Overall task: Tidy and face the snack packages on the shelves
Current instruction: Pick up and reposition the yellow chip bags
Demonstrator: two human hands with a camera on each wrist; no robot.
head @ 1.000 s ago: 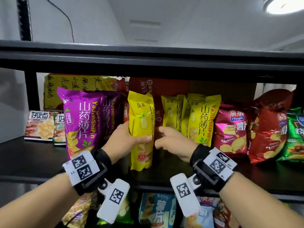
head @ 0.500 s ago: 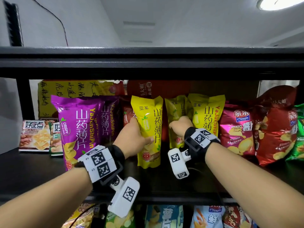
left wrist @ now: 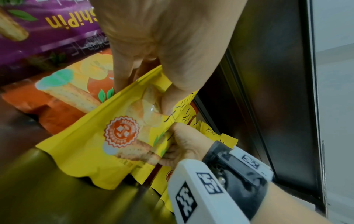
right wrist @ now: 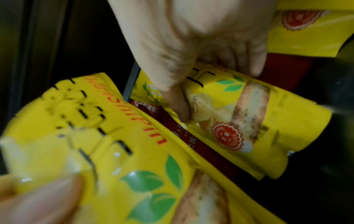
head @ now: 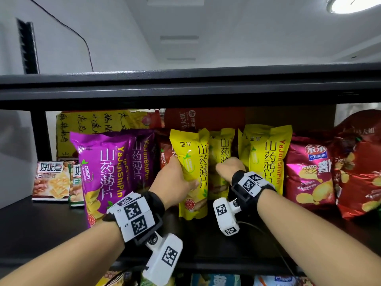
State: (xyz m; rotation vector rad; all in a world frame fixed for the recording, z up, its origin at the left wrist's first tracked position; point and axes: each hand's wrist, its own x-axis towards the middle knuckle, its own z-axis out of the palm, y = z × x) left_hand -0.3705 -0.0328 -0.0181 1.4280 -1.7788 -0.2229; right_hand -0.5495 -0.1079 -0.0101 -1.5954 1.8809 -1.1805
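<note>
Fingers of the left hand [head: 175, 182] curl round the front yellow bag [head: 192, 174], thumb on its printed face, holding it upright on the black shelf [head: 51, 230]. The right hand [head: 228, 169] pinches the second yellow bag [head: 219, 172] just behind, apparently thumb against fingers, though that view is blurred. A purple bag [head: 103, 172] stands just left.

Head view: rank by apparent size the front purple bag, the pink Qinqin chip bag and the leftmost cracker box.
1. Front purple bag, nearer the camera, so partly perspective.
2. Pink Qinqin chip bag.
3. Leftmost cracker box.
</note>
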